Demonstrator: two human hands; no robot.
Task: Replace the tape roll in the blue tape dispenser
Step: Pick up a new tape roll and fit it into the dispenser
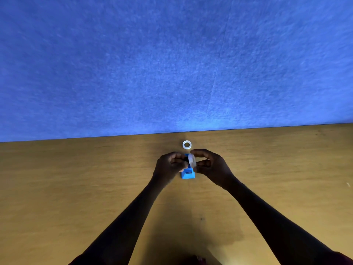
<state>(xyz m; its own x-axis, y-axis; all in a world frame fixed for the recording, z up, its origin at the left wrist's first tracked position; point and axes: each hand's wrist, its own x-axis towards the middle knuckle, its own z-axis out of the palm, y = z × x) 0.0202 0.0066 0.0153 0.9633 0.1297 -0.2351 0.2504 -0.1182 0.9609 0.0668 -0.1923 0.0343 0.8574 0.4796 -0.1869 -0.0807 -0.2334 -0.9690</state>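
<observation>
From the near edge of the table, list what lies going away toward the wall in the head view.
blue tape dispenser → tape roll held upright above it → small white ring lying flat on the table → blue wall

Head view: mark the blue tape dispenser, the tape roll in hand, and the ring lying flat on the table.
blue tape dispenser (187,175), head view, on its near blue end.
tape roll (192,161), head view, on its white flat face, upright between both hands.
flat ring (183,145), head view, on its left white band.
</observation>
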